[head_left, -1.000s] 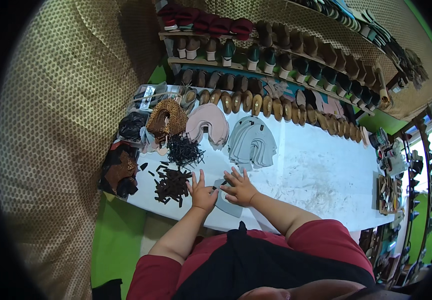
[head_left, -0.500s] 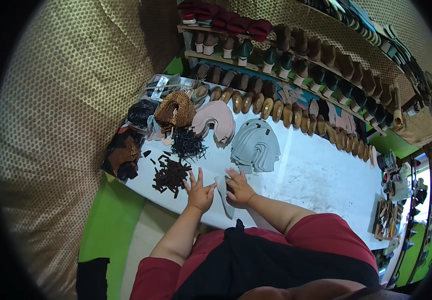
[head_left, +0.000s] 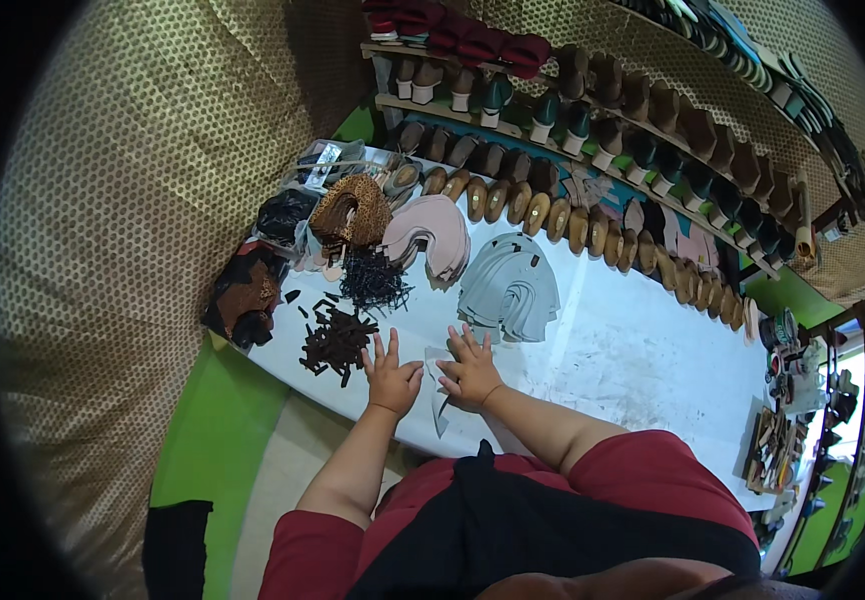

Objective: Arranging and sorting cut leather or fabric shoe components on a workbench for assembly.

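Head view, on my remote feed: I see the left hand [head_left: 391, 382] with its fingers spread wide, its thumb angled toward a thin, matte grey piece [head_left: 440, 404] that lies between the two hands, near the front edge of the white tabletop [head_left: 643, 370]. The right hand [head_left: 469, 376] has its fingers fanned too, set over or against that piece's upper part; I cannot tell whether it grips it. I read the piece as flat and narrow, tapering toward the person. Beyond the right hand I make out a grey stack [head_left: 513, 285] of smooth, U-shaped layers, fanned so their curved edges show. Just left of the left hand sits a loose heap of short, dark brown strips [head_left: 337, 342], and behind it a tangle of thin black strips [head_left: 371, 280]. Farther back I have an arched, pale pink stack [head_left: 431, 232] with a leopard-print stack [head_left: 365, 215] beside it. Rounded brown shoe forms [head_left: 559, 218] line the tabletop's back edge.
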{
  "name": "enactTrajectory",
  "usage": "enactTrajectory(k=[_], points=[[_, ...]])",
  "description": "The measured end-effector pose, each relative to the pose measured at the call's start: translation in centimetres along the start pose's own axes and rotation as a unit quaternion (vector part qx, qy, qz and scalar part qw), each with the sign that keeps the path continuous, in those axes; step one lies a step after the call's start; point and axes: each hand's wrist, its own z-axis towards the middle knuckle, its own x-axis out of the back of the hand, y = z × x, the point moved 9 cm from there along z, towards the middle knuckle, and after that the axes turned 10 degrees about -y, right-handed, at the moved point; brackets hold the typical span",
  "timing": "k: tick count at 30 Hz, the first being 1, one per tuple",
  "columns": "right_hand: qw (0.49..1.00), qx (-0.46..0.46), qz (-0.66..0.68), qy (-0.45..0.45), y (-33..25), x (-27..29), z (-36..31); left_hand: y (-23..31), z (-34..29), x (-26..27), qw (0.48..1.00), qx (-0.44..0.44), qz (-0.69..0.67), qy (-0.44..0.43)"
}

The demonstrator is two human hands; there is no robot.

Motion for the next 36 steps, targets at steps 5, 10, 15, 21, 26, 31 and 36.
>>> enactTrajectory(k=[5, 10, 15, 21, 26, 31, 36], points=[[1.0, -0.007, -0.007, -0.004, -0.2, 0.0, 0.0, -0.3, 0.5, 0.5, 0.99, 0.115, -0.079, 0.037], [1.0, -0.009, -0.006, -0.007, 0.0, -0.1, 0.0, -0.7, 1.6, -0.1, 0.971, 0.211, -0.101, -0.045], [1.0, -0.017, -0.015, -0.002, 0.1, 0.0, -0.2, -0.7, 2.5, -0.8, 0.97, 0.198, -0.11, -0.086], [1.0, -0.018, -0.021, -0.005, -0.5, 0.3, -0.1, -1.1, 2.9, -1.4, 0.972, 0.207, -0.077, -0.082], [1.0, -0.016, -0.023, -0.002, 0.0, 0.1, -0.1, 0.0, 4.0, -0.4, 0.979, 0.181, -0.006, -0.098], [1.0, -0.009, -0.02, 0.006, 0.0, -0.1, -0.1, 0.7, 3.7, -0.1, 0.993, 0.112, -0.013, -0.039], [0.999, 0.005, -0.011, 0.032, -0.3, 0.3, -0.1, 0.3, 3.3, -0.6, 0.996, 0.078, -0.03, 0.026]])
